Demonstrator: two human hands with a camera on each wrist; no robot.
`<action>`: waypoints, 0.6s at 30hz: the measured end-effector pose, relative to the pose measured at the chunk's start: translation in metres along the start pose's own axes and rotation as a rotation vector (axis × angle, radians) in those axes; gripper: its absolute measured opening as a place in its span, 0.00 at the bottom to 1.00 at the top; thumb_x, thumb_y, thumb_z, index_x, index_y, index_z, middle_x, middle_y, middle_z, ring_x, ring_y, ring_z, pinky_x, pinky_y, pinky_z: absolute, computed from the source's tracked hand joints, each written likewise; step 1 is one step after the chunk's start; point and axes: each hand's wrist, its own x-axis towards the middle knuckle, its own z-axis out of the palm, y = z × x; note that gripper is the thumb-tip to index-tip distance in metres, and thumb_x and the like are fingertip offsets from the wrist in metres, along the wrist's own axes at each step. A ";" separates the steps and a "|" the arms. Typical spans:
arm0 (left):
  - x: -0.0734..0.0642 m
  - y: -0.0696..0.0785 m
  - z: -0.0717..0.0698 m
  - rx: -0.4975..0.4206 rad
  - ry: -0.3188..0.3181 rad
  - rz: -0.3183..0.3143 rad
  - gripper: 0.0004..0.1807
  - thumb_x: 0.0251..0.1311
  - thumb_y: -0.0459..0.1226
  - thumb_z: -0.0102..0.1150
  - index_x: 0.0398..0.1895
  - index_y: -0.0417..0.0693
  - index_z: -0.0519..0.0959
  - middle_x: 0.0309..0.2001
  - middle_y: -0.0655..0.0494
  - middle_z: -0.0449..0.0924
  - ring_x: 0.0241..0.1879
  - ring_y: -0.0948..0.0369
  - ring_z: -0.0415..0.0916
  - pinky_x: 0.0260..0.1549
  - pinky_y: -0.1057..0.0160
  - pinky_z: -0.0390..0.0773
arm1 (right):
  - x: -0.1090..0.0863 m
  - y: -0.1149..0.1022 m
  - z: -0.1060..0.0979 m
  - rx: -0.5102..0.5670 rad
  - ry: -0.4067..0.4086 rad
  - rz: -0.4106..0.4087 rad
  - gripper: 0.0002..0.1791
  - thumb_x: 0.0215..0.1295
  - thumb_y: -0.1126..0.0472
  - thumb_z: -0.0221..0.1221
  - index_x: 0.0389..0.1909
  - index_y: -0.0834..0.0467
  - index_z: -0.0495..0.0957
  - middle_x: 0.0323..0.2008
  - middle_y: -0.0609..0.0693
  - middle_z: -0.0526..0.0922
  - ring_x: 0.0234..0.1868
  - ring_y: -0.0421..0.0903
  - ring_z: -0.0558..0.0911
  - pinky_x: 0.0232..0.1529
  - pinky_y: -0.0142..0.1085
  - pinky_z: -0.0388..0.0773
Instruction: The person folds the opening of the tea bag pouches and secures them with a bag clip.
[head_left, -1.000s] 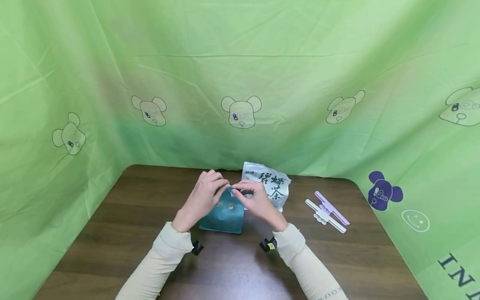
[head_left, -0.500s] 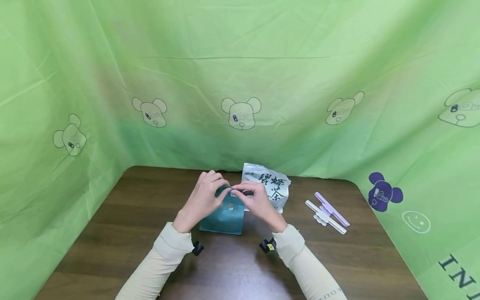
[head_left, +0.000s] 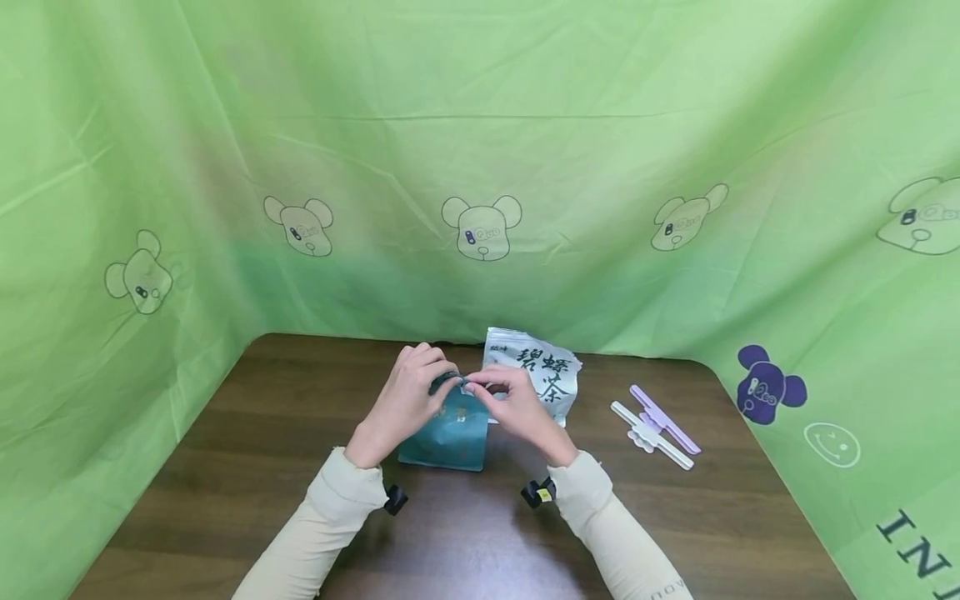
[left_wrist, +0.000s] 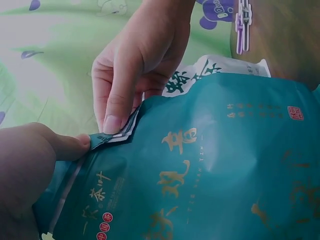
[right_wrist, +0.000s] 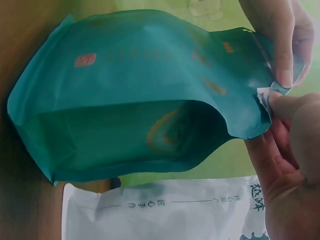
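Observation:
A teal tea bag [head_left: 448,437] with gold lettering stands upright on the table in the head view. My left hand [head_left: 408,396] pinches its top edge from the left, thumb in front. My right hand [head_left: 517,404] pinches the top edge close beside it, near the right corner. In the left wrist view, the right thumb and fingers hold a bent flap [left_wrist: 120,134] with a pale inner side at the sealed end. The right wrist view shows the pale piece [right_wrist: 263,95] between both hands' fingertips. Whether the edge is torn there, I cannot tell.
A silvery-white tea bag [head_left: 551,358] with dark green writing stands behind the right hand. On the right lie a white sealing clip [head_left: 671,448] and a purple sealing clip [head_left: 660,414], side by side. A green printed cloth [head_left: 480,150] surrounds the wooden table [head_left: 300,400].
The teal bag's top edge has bent between the hands, and a dark strip of it now shows under the left fingers. The left thumb has shifted right towards the right fingertips. Both arms stay nearly still.

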 end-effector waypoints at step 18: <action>0.002 -0.002 0.000 -0.005 0.003 -0.005 0.04 0.56 0.32 0.74 0.34 0.46 0.87 0.32 0.58 0.81 0.35 0.58 0.72 0.39 0.59 0.68 | -0.006 0.009 0.000 0.018 0.030 0.041 0.06 0.64 0.75 0.64 0.40 0.70 0.87 0.32 0.61 0.86 0.32 0.42 0.82 0.35 0.34 0.84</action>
